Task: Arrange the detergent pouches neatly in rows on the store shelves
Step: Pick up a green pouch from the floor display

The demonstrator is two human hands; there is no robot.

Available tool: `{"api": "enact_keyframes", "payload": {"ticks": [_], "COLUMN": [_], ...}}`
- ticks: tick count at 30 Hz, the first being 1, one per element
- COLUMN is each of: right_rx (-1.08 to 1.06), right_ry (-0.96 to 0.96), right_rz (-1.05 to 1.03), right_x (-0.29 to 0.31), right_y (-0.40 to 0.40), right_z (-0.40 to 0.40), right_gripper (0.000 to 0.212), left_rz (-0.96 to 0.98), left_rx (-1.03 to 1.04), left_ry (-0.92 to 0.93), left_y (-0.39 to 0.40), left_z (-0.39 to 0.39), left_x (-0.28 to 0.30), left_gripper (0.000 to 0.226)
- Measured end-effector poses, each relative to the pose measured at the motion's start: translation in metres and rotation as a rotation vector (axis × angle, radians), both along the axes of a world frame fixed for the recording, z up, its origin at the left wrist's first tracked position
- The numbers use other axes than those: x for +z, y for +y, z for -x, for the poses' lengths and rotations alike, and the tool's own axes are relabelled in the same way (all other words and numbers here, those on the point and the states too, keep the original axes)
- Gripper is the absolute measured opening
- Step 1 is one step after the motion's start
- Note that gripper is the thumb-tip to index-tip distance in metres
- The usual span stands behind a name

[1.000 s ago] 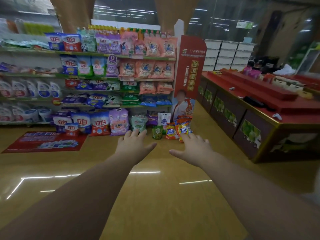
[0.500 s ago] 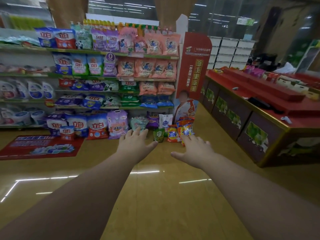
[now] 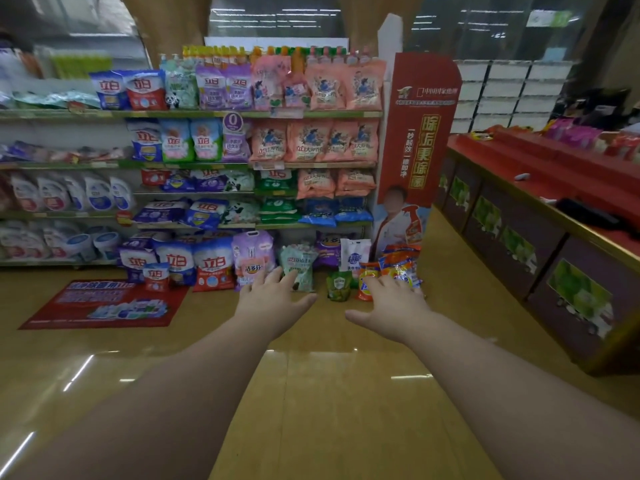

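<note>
Entry: my left hand (image 3: 273,299) and right hand (image 3: 391,303), both spread and empty, reached toward upright floor pouches; green pouch (image 3: 298,268) lay beyond the left, nearer it.

Shop, retail, detergent aisle. Evidence: tiered shelves (image 3: 194,114) across the left and centre of the frame, green-edged, with price tags on the rails. Pouches (image 3: 322,86) stand in rows on the upper tiers, more lie stacked lower down, and others stand on the floor (image 3: 311,393) at the base. Jugs (image 3: 69,195) fill the shelves at far left. A tall red sign (image 3: 420,133) with printed characters stands at the shelf end, centre right. A red floor mat (image 3: 104,304) with print lies at lower left. A red-topped bench (image 3: 540,188) with goods runs along the right edge. The floor is glossy tan tile.
</note>
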State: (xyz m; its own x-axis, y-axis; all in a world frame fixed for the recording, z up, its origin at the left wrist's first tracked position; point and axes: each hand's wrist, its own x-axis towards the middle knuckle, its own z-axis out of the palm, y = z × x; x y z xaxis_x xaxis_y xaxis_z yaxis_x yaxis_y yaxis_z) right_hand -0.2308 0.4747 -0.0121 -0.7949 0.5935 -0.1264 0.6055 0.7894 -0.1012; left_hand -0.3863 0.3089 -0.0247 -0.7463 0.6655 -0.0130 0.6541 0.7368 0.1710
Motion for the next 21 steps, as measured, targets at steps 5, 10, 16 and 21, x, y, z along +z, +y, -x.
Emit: {"api": "enact_keyframes", "payload": {"ticks": [5, 10, 16, 21], "right_rx": [0.033, 0.051, 0.061, 0.021], "right_ry": [0.0, -0.01, -0.01, -0.044], "right_rz": [0.005, 0.027, 0.031, 0.018], "right_x": [-0.001, -0.008, -0.02, -0.034], "right_y": [0.073, 0.122, 0.173, 0.214], "right_z": [0.023, 0.051, 0.099, 0.149], "right_gripper": [0.089, 0.092, 0.093, 0.096], "left_rz": [0.021, 0.023, 0.031, 0.009], "left_rx": [0.016, 0.007, -0.002, -0.038], "left_ry": [-0.004, -0.029, -0.049, -0.066], "left_y": [0.071, 0.124, 0.18, 0.226], "left_z": [0.013, 0.032, 0.081, 0.143], "left_x": [-0.005, -0.006, -0.021, -0.04], "left_gripper": [0.085, 0.084, 0.083, 0.084]}}
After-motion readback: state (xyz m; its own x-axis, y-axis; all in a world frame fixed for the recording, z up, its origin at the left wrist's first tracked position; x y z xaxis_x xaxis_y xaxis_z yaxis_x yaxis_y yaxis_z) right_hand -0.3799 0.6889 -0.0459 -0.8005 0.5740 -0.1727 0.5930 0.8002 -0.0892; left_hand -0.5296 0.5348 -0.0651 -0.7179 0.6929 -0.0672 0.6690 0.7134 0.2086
